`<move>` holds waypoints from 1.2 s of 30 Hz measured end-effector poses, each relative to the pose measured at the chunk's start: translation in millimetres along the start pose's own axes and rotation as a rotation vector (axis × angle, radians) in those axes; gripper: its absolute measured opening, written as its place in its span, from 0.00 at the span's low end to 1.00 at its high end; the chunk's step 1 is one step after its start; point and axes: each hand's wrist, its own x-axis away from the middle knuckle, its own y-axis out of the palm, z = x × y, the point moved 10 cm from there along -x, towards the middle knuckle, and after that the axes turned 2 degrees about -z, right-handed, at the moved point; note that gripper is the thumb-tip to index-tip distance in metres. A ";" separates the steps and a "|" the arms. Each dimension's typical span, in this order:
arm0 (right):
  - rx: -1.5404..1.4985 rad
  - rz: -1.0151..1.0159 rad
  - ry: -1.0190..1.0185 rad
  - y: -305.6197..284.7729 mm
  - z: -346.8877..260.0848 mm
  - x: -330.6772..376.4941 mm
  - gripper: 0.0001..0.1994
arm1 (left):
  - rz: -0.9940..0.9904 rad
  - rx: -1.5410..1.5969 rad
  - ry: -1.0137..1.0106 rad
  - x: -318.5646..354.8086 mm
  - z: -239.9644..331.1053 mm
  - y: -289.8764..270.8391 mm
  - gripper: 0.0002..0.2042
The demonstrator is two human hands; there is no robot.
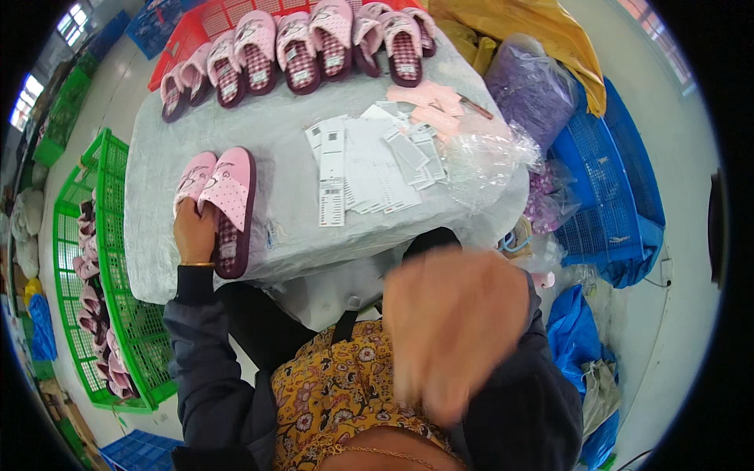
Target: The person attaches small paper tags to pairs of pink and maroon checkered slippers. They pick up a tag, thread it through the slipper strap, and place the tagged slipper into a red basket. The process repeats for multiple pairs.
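My left hand [195, 232] grips the heel end of a pair of pink slippers [221, 196] with dark checked insoles, lying on the grey covered table [275, 141]. My right hand [452, 330] is raised close to the camera, blurred, fingers apart, holding nothing that I can see. A spread of white paper tags [369, 165] lies in the middle of the table. Along the far edge stands a row of several matching pink slippers [298, 51].
A green crate [110, 259] with more slippers stands at my left. Clear plastic bags [483, 157], a purple bag [530, 86] and blue crates [605, 188] are at the right. A red crate [196, 23] sits behind the table.
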 end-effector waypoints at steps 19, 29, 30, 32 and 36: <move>1.913 0.035 1.441 -363.7 98.7 162.8 0.26 | 0.013 0.143 0.320 52.5 115.3 -33.1 0.15; 1.730 0.038 0.900 -321.2 55.2 121.8 0.22 | -0.052 0.250 0.449 65.9 167.4 -9.7 0.15; 1.681 0.065 0.831 -314.9 50.3 117.9 0.21 | -0.102 0.323 0.425 63.7 175.0 -3.1 0.15; 1.569 0.116 0.690 -282.2 44.9 98.4 0.20 | -0.201 0.455 0.369 63.4 198.3 13.5 0.16; 1.620 0.046 0.296 -181.8 37.4 74.5 0.18 | -0.323 0.811 0.209 60.8 239.3 54.2 0.16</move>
